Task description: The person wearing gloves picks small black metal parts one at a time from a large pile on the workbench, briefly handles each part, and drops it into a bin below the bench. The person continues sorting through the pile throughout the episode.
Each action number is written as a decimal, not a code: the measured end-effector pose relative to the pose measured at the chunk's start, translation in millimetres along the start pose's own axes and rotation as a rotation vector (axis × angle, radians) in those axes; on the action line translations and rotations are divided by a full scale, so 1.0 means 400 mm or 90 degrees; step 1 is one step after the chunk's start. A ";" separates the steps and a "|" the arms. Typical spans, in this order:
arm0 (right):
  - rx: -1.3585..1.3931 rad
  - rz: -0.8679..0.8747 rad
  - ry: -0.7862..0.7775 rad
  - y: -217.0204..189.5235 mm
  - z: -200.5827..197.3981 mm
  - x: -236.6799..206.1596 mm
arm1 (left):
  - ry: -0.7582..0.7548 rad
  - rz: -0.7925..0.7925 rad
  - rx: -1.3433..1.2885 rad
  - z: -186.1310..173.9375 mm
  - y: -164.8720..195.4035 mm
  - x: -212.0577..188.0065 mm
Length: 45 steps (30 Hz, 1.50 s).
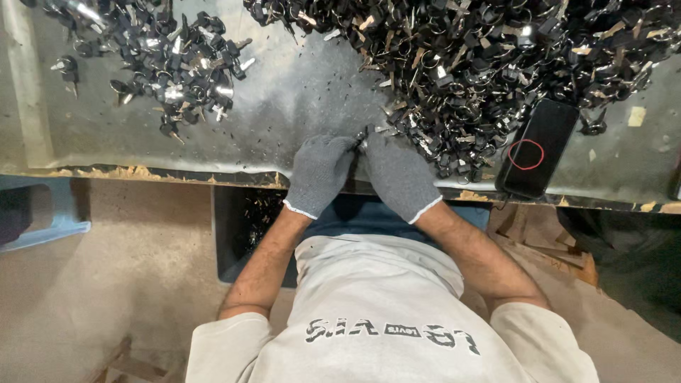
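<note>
Two gloved hands meet at the near edge of the metal table (pixel 298 99): the left hand (pixel 319 174) and the right hand (pixel 397 174) are pressed fingertip to fingertip, pinching one small black key part (pixel 362 135) between them, just at the fringe of the big pile of black keys (pixel 496 64). A smaller heap of keys (pixel 177 64) lies well apart to the left. A black phone (pixel 537 147) rests on the table's right side, touching the big pile. Below the edge sits a dark bin (pixel 248 227) holding more pieces.
</note>
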State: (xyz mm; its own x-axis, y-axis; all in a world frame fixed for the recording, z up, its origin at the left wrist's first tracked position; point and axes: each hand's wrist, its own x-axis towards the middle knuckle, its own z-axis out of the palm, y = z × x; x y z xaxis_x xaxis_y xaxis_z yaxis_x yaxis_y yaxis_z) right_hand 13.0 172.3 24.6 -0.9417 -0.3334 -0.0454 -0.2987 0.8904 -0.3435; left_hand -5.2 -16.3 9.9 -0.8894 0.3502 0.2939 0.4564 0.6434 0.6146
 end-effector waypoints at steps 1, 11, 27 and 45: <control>0.037 0.016 -0.004 0.007 -0.004 -0.004 | 0.043 -0.059 0.053 -0.012 0.001 0.003; 0.015 0.011 -0.072 0.021 -0.055 -0.090 | -0.031 -0.020 0.158 0.090 0.091 0.101; 0.001 0.043 -0.026 0.016 -0.003 -0.011 | -0.005 -0.024 0.019 0.011 0.032 0.001; -0.057 -0.041 -0.123 -0.033 -0.050 -0.039 | -0.051 0.110 0.139 -0.040 0.029 0.103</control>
State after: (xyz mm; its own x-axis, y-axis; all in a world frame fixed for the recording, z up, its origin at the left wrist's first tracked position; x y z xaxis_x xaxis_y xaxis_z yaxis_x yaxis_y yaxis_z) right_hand 28.5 171.8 48.6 -0.8759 -0.4356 -0.2076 -0.3777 0.8866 -0.2670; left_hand -37.1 -5.2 40.6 -0.7973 0.5144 0.3158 0.6032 0.6978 0.3863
